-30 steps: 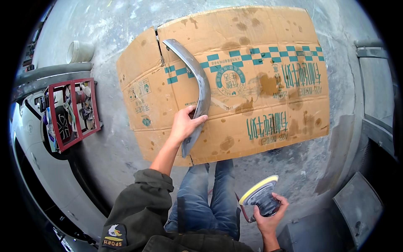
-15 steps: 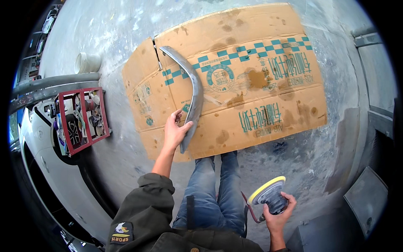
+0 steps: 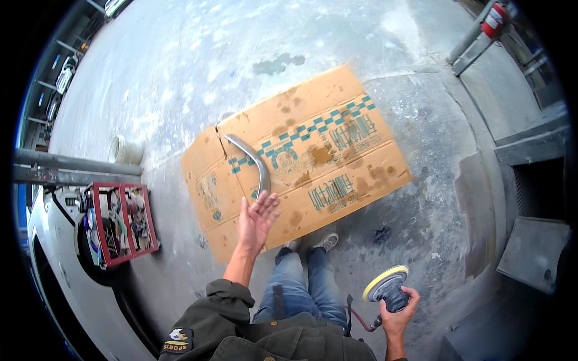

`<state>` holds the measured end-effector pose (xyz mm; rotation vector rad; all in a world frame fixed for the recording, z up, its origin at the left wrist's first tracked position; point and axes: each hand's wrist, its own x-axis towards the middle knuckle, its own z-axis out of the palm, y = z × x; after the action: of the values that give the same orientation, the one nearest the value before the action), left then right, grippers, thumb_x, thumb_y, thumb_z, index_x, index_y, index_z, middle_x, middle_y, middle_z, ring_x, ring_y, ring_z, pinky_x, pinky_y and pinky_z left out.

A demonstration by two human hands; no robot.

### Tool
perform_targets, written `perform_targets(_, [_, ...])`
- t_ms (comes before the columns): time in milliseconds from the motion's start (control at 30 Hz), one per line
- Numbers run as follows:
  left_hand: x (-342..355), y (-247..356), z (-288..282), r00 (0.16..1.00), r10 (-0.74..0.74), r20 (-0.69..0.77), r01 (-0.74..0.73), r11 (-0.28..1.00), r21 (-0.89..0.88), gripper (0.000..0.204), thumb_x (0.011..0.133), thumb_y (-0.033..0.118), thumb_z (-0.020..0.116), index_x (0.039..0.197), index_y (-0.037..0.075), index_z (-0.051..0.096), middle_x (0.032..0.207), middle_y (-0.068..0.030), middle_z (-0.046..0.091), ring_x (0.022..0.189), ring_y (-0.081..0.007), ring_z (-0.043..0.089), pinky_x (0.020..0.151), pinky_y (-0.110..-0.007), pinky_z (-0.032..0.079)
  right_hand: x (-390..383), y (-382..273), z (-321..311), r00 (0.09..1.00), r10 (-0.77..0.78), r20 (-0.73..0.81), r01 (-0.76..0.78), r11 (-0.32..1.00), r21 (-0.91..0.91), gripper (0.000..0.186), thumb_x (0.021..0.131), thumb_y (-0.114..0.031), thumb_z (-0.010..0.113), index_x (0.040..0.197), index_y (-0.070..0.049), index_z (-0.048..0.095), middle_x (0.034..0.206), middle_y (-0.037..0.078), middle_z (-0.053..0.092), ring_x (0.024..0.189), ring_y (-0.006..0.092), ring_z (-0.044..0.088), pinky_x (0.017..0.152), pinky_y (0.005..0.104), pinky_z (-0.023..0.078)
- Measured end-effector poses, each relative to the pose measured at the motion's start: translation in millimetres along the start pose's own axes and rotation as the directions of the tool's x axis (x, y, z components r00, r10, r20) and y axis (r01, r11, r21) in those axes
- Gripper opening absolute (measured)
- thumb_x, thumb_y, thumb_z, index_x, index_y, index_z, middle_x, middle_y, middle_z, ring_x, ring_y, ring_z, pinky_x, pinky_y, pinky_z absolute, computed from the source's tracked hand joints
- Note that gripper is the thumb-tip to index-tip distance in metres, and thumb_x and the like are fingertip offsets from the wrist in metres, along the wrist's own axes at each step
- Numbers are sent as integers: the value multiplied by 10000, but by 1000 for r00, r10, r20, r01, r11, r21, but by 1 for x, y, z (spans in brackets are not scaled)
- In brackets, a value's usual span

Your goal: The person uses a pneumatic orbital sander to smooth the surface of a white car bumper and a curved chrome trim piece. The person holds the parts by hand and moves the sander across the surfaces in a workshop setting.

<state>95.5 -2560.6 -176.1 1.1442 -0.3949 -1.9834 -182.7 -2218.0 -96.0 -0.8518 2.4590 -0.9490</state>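
Grey concrete floor point(image 3: 180, 72), dusty and stained, with flat brown cardboard point(image 3: 337, 174) spread in the middle. Red tool tray point(image 3: 123, 222) at 9 o'clock, white cup point(image 3: 125, 150) near 10 o'clock. Curved grey trim piece point(image 3: 253, 165) lying on the cardboard, long axis from 11 to 5 o'clock. Left hand point(image 3: 256, 219) just below it, fingers spread open, not gripping. Right hand point(image 3: 398, 307) at 5 o'clock, fingers wrapped around round sander point(image 3: 385, 284).

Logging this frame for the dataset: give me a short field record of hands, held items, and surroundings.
left hand: open, palm up, above the cardboard edge, holding nothing
right hand: fingers gripping a round sander with a yellow pad
cardboard: flattened, stained, on the concrete floor
trim piece: curved, grey, lying on the cardboard beyond the left hand
red crate: left, on the floor
white cup: beyond the crate
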Motion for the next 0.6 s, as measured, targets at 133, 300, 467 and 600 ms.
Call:
perform_targets(133, [-18,-16,53,942,-171,290,265,907,-328,794,1078,624,250,1536,-9,393,1588,-208,424,1515,-358,342,1243,-513,290,-49,1,-18,986,23,-165,-32,998,-49,698,619,-76,860,1230,-47,524,1143,156,573,1061,345,604,949,444,478])
perform_targets(300, [-43,-13,82,791,-293,537,511,800,-316,754,1082,572,285,1550,-13,382,1638,-218,348,1539,-368,295,1272,-512,232,-116,-30,-7,934,133,-332,-139,990,6,686,626,-82,865,1224,-50,532,1149,155,586,1077,348,611,959,450,484])
perform_targets(467, [-62,-69,123,655,-399,642,393,905,162,627,1075,386,456,1551,-17,397,1663,-163,330,1545,-345,282,1286,-499,196,-211,-35,-18,747,291,-598,-230,957,178,691,642,-100,886,1243,-50,549,1139,130,621,1055,295,635,935,418,514])
perform_targets(600, [-91,-111,142,546,-471,693,151,869,472,313,955,141,649,1243,22,623,1661,-153,344,1510,-345,340,1229,-502,297,-250,-24,-42,510,356,-783,-248,933,262,687,678,-126,904,1268,-60,559,1146,110,640,1050,247,647,916,382,538])
